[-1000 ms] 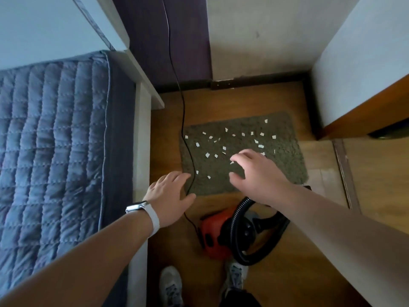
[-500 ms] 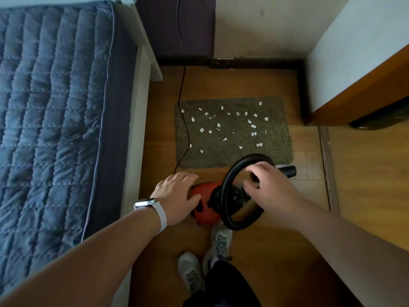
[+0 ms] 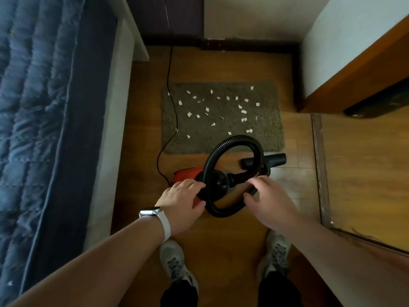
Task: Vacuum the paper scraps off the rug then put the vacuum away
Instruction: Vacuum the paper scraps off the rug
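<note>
A small red vacuum sits on the wood floor just in front of the grey-green rug. Its black hose coils in a loop, and the black nozzle lies to the right. Several white paper scraps are scattered over the rug. My left hand, with a watch on the wrist, holds the red body, fingers curved over its top and thumb on its near side. My right hand curls round the hose at the loop's lower right, thumb inside the loop.
A black power cord runs from the back wall across the rug's left edge to the vacuum. A bed with a blue quilt fills the left. A white and wood cabinet stands at the right. My shoes are below.
The view tipped down and drew closer to the floor. Both hands dropped from above the rug onto the vacuum, the left to the red body and the right to the hose.
</note>
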`<state>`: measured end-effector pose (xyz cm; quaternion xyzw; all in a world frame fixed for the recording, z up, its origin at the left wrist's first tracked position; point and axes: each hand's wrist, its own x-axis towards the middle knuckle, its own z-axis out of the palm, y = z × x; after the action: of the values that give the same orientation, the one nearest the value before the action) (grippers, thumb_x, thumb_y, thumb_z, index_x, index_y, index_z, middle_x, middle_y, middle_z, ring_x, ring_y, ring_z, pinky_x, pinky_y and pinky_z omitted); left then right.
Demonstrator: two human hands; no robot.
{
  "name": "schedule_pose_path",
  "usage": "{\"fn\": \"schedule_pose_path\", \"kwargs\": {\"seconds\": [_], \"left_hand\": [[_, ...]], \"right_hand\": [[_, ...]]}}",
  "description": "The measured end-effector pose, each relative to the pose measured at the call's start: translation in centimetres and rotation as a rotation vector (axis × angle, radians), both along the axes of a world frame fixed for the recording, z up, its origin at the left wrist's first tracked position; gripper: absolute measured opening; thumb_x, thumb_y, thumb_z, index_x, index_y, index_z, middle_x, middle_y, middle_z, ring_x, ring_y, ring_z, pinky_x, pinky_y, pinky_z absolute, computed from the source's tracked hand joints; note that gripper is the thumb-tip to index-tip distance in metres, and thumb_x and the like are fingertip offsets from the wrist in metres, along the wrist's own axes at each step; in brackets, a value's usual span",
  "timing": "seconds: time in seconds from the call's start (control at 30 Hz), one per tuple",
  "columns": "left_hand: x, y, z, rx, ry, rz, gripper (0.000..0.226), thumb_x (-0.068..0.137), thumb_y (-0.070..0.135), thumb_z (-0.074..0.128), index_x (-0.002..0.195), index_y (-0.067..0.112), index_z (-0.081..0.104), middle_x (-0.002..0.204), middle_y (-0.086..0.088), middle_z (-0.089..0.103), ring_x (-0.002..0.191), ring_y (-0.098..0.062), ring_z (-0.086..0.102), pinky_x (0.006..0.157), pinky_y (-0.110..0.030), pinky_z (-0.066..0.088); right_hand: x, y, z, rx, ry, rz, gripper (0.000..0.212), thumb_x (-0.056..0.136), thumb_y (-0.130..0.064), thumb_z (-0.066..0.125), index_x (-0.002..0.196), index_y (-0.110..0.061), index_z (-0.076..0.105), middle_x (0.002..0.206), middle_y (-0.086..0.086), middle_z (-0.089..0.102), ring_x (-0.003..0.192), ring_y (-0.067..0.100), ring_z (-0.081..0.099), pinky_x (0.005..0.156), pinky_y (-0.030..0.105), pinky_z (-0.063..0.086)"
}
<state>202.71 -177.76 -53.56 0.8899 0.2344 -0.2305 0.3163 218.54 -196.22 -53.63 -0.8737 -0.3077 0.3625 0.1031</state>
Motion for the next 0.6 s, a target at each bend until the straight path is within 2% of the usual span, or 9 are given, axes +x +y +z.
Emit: {"fn": "schedule_pose_path", "kwargs": {"seconds": [0.1,0.2,0.33,0.43,0.5,0.6], "left_hand": [[2.4,-3.2,-5.0,-0.036,0.007,-0.051,0.050,0.096,0.043,0.046,0.144,0.033,0.038,0.147,0.013,0.038,0.136,-0.011,0.033,0.112,-0.036,0.031],[4.5,-7.0,-11.3,-0.088,0.030,-0.085,0.048,0.097,0.042,0.046,0.143,0.032,0.039,0.145,0.012,0.040,0.135,-0.012,0.034,0.110,-0.035,0.034],[6.5,-12.0,-19.9,-0.133,0.121,-0.112,0.047,0.096,0.041,0.045,0.140,0.027,0.041,0.137,0.008,0.044,0.125,-0.015,0.042,0.103,-0.038,0.042],[8.0,-15.1,-26.7,-0.078,0.188,-0.214,0.043,0.095,0.039,0.045,0.136,0.025,0.041,0.128,0.004,0.049,0.115,-0.019,0.048,0.095,-0.040,0.047],[9.2,-16.9,-30.7,-0.069,0.233,-0.185,0.038,0.095,0.037,0.048,0.129,0.023,0.044,0.124,0.000,0.050,0.111,-0.022,0.050,0.091,-0.040,0.047],[10.8,-18.8,-35.8,-0.036,0.260,-0.126,0.032,0.094,0.037,0.052,0.122,0.021,0.046,0.121,-0.003,0.051,0.109,-0.027,0.051,0.084,-0.039,0.046]], "right_hand": [[1.4,-2.0,-5.2,-0.005,-0.013,0.022,0.040,0.099,-0.043,0.048,0.136,-0.027,0.051,0.132,-0.009,0.048,0.117,0.012,0.048,0.089,0.024,0.041],[3.0,-4.5,-10.7,-0.030,-0.008,0.010,0.033,0.098,-0.041,0.050,0.128,-0.026,0.056,0.127,-0.007,0.051,0.116,0.014,0.049,0.087,0.027,0.042],[4.9,-8.1,-18.2,-0.109,0.014,-0.051,0.042,0.097,-0.040,0.048,0.135,-0.024,0.053,0.133,-0.004,0.049,0.118,0.015,0.049,0.083,0.028,0.039],[5.9,-10.2,-23.3,-0.134,0.031,-0.102,0.043,0.098,-0.039,0.048,0.137,-0.021,0.051,0.136,-0.002,0.048,0.122,0.016,0.049,0.091,0.031,0.044],[6.2,-11.4,-26.5,-0.139,0.054,-0.141,0.044,0.097,-0.038,0.048,0.138,-0.022,0.050,0.137,-0.001,0.047,0.124,0.018,0.049,0.096,0.035,0.046],[6.3,-12.8,-30.9,-0.104,0.051,-0.181,0.044,0.097,-0.038,0.049,0.139,-0.024,0.049,0.136,-0.003,0.046,0.123,0.018,0.049,0.090,0.032,0.043]]}}
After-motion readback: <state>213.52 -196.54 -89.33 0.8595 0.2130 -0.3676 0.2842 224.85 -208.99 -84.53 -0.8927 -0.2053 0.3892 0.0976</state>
